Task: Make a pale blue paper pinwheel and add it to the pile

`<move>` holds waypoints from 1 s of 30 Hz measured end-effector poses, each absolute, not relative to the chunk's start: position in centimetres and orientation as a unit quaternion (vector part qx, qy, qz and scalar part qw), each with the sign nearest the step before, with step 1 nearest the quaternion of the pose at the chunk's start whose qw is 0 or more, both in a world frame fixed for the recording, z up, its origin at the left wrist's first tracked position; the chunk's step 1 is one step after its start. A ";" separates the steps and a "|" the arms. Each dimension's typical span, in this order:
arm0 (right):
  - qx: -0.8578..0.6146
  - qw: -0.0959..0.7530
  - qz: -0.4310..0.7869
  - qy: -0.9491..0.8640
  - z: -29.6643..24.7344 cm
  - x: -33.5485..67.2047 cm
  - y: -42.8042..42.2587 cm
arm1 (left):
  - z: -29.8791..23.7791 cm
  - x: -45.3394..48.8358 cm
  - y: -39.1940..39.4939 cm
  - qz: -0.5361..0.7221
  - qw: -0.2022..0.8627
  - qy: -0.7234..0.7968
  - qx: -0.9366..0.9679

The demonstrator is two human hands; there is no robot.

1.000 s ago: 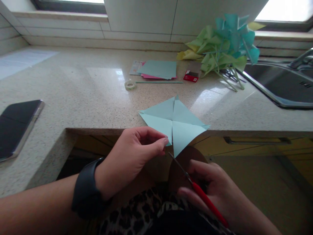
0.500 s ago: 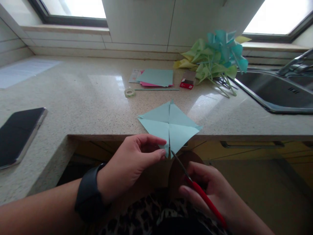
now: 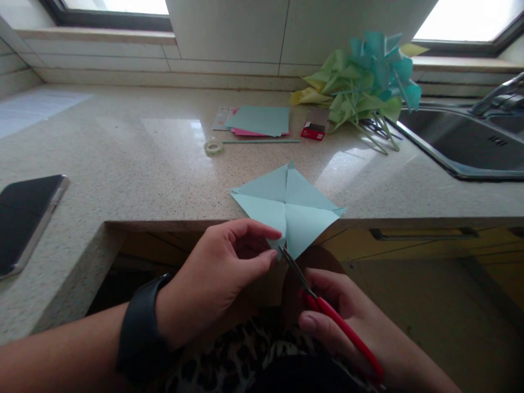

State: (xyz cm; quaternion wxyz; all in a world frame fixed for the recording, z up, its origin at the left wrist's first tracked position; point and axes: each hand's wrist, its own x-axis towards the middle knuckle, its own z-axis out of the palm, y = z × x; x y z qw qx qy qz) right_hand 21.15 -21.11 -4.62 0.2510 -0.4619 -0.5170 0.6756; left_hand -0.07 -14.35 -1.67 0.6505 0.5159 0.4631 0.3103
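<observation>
A light blue square of paper, slit from its corners toward the middle, lies on the counter with its near corner past the edge. My left hand pinches that near corner between thumb and fingers. In my right hand is a pair of red-handled scissors. The blades point up and left, their tips at the near corner beside my left thumb. Whether paper lies between the blades is too small to tell.
Behind the paper are a tape roll, a thin stick, stacked coloured sheets and a small red box. Paper pinwheels lie beside the sink. A phone rests at left; the counter edge runs in front.
The scissor tips have moved slightly left, closer to my left fingertips at the near corner. My left hand keeps its pinch. The view has shifted a little.
</observation>
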 end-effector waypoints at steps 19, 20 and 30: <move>-0.460 0.243 0.684 -0.511 -4.3 21.0 -20.8 | -1.7 -0.2 -14.7 0.314 0.600 0.458 0.577; -0.460 0.244 0.685 -0.509 -4.3 21.0 -20.9 | -1.7 -0.2 -14.7 0.314 0.595 0.460 0.579; -0.465 0.231 0.695 -0.498 -4.4 21.0 -21.0 | -1.9 -0.2 -14.4 0.333 0.600 0.464 0.560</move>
